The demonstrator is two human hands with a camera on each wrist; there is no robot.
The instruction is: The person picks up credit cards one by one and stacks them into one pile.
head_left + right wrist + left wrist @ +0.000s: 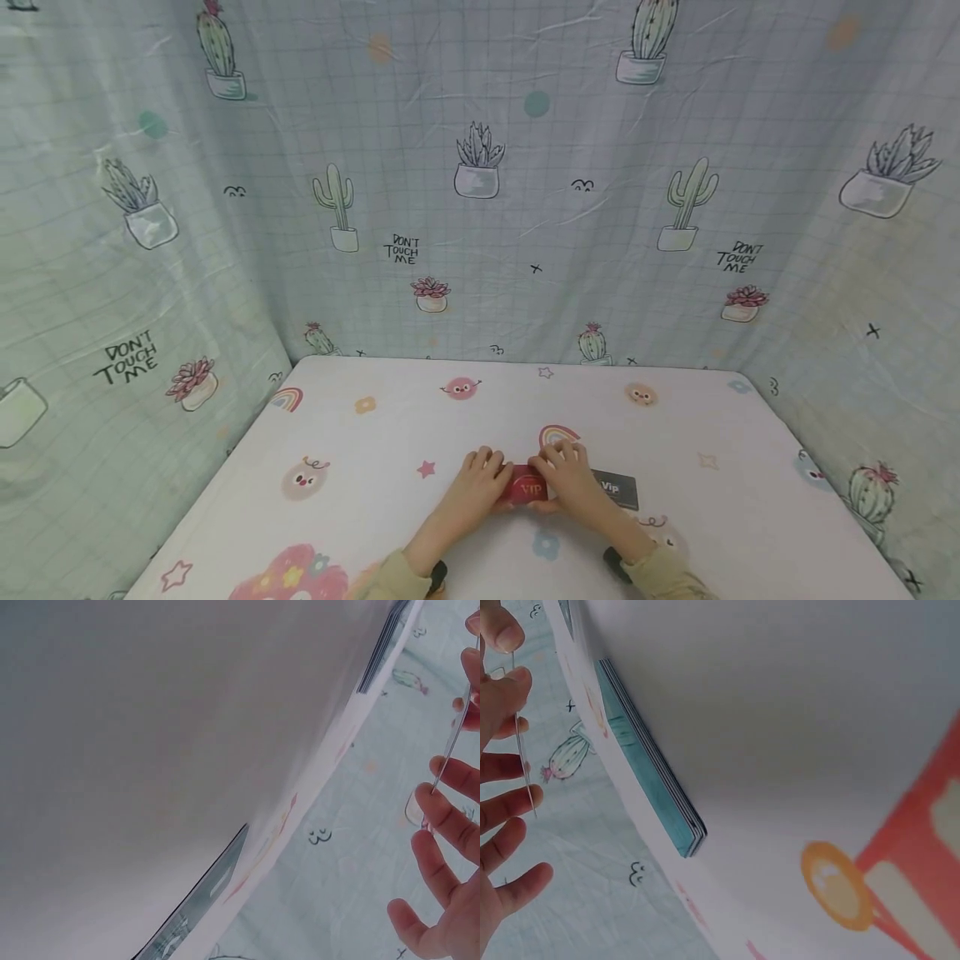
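Note:
Both hands hold one red card marked "VIP" (528,490) near the middle of the table. My left hand (471,492) pinches its left end between thumb and fingers, and my right hand (576,485) grips the right end the same way. In the left wrist view the card (520,742) shows edge-on, raised over the table. A short stack of cards with a teal top (649,769) lies below it; the hands hide that stack in the head view. Just right of my right hand lies a dark grey "Vip" card (626,492).
The white table (405,433) carries printed rainbows, stars and faces. Pale cloth with cactus prints (480,250) hangs behind the table and along both sides. A dark band shows at each wrist, the right one (615,565) just above the sleeve.

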